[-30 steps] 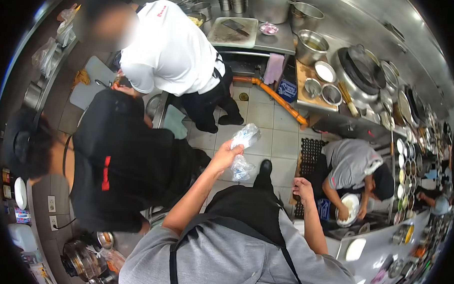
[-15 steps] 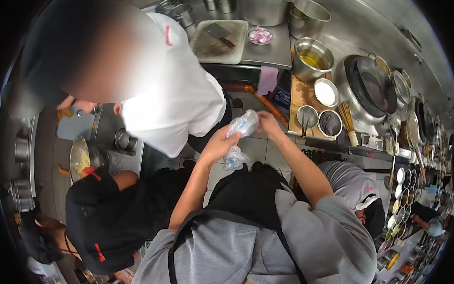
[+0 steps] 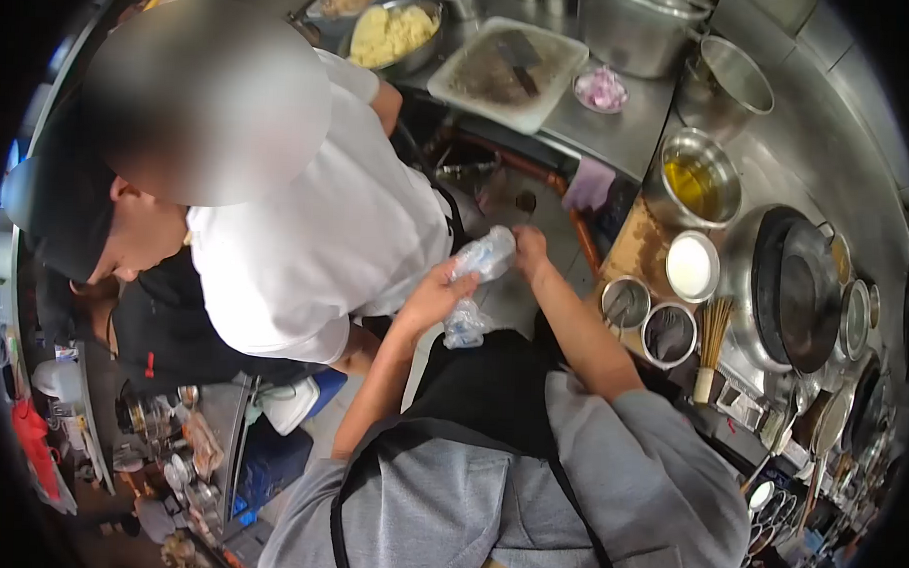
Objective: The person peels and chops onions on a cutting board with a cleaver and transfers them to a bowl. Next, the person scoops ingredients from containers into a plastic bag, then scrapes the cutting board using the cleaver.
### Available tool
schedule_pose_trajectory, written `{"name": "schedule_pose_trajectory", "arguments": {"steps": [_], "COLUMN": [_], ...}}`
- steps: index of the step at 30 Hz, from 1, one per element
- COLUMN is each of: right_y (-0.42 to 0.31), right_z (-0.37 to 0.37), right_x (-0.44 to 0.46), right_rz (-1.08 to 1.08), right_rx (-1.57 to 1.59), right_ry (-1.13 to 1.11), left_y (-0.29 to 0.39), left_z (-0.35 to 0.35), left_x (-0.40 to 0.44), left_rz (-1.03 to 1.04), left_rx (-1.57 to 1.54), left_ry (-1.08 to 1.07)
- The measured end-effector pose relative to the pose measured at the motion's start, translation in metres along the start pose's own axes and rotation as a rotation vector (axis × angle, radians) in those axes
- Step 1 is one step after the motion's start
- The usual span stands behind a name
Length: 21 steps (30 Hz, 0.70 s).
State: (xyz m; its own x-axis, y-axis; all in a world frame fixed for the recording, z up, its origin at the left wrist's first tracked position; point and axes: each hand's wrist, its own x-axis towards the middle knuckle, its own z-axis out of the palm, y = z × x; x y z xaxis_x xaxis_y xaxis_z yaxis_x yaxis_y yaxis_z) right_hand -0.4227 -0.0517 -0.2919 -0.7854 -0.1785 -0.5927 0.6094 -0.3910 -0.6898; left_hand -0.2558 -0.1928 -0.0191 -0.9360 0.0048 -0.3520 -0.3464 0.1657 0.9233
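Observation:
A crumpled clear plastic bag [image 3: 487, 255] with pale blue marks is in front of my apron. My left hand [image 3: 436, 297] is wrapped around its middle, and the lower part hangs out below the fingers. At the bag's upper right end, the closed fingers of my right hand [image 3: 529, 253] pinch its edge; the fingertips are partly hidden. Both hands are in mid-air above the tiled floor, to the left of the wooden board with the pots.
A person in a white shirt [image 3: 317, 209] stands close at my left. The back counter holds a cleaver [image 3: 519, 61] on a cutting board [image 3: 461, 89], chopped onion [image 3: 601, 88] and a bowl of yellow food [image 3: 395, 34]. Oil pot [image 3: 692, 178] and wok [image 3: 810, 286] stand right.
My view has swung round, so the counter and pots sit further right and lower. The yellow food now shows on the back counter. Both hands keep hold of the bag.

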Motion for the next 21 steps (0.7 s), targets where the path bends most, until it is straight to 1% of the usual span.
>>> {"name": "schedule_pose_trajectory", "arguments": {"steps": [1,2,3,4,5,7,8,10,11,12,13,15,16,17,18,19,20,21], "right_y": [0.010,0.021,0.032,0.007,-0.022,-0.049,-0.058,-0.062,-0.078,-0.079,-0.064,-0.074,-0.077,-0.071,-0.080,-0.072,-0.081,-0.083], "right_z": [-0.011,-0.025,-0.039,-0.023,-0.005,-0.013,-0.024,-0.049,-0.053,-0.064,-0.091,-0.108,-0.113,-0.127,-0.120,-0.127,-0.113,-0.097], "right_x": [0.010,0.017,0.026,-0.017,-0.067,-0.105,-0.120,-0.129,-0.147,-0.151,-0.142,-0.154,-0.156,-0.138,-0.144,-0.136,-0.139,-0.130], "right_rz": [-0.084,-0.361,-0.806,-0.213,0.236,0.312,0.272,0.237,0.317,0.383,0.375,0.385,0.377,0.464,0.473,0.469,0.462,0.410], "right_rx": [-0.186,-0.860,-1.435,-0.856,-0.220,-0.712,-0.912,-1.306,-1.386,-1.446,-1.366,-1.358,-1.346,-1.370,-1.424,-1.394,-1.428,-1.419], "right_ry": [-0.094,-0.317,-0.374,-0.442,-0.202,-0.520,-0.709,-0.954,-0.907,-0.918,-0.955,-0.986,-0.999,-1.066,-1.031,-1.004,-0.934,-0.925], "left_y": [0.000,0.006,0.005,0.011,0.007,0.005,0.004,0.002,0.000,-0.006,-0.016,-0.025,-0.030,-0.040,-0.048,-0.052,-0.045,-0.048], "left_z": [0.007,0.011,0.012,0.015,0.017,0.021,0.022,0.016,0.019,0.016,0.012,0.010,0.009,0.006,0.003,0.001,-0.002,-0.005], "left_x": [-0.005,-0.012,-0.014,-0.019,-0.024,-0.032,-0.038,-0.053,-0.061,-0.071,-0.080,-0.101,-0.110,-0.108,-0.119,-0.131,-0.137,-0.143], "left_rz": [-0.028,-0.045,-0.078,-0.105,-0.103,-0.086,-0.100,-0.115,-0.132,-0.147,-0.159,-0.162,-0.131,-0.099,-0.071,-0.049,-0.122,-0.148], "left_rx": [-0.015,-0.026,-0.033,-0.032,-0.047,-0.135,-0.139,-0.141,-0.166,-0.167,-0.173,-0.186,-0.193,-0.193,-0.184,-0.174,-0.192,-0.205], "left_ry": [0.024,0.067,0.096,0.124,0.161,0.196,0.177,0.174,0.230,0.242,0.257,0.319,0.331,0.341,0.373,0.398,0.397,0.429]}}
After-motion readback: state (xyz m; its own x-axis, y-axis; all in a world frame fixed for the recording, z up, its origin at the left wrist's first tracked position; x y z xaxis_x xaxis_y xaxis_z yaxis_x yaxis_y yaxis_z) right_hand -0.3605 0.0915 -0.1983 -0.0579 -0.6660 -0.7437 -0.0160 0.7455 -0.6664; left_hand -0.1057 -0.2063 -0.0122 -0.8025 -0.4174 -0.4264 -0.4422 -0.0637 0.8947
